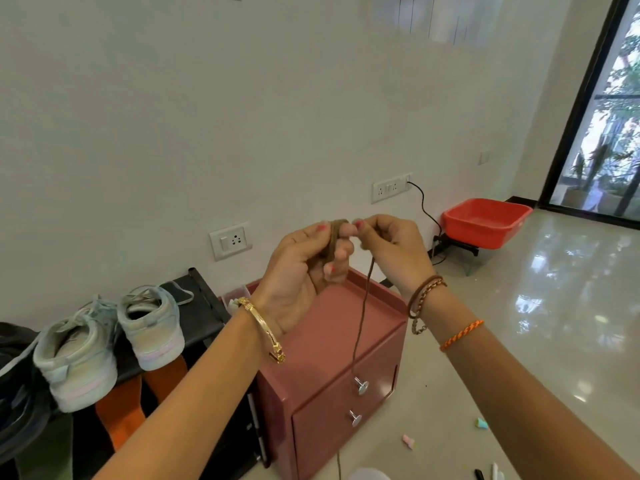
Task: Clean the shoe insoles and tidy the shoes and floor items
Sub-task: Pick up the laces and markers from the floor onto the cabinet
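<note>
A brown shoelace (363,306) is wound in loops around the fingers of my left hand (304,271), which curls round it. My right hand (391,247) pinches the lace just beside those loops, and the loose end hangs down in front of the pink cabinet. A pair of pale sneakers (114,341) stands heels toward me on a black shoe rack (201,306) at the left. Orange insoles (119,414) lean below the sneakers.
A pink two-drawer cabinet (332,368) stands under my hands. A red tub (485,221) rests on a low stand by the wall at right. Small pastel scraps (408,441) and pens (488,474) lie on the shiny floor. A dark shoe (14,403) is at far left.
</note>
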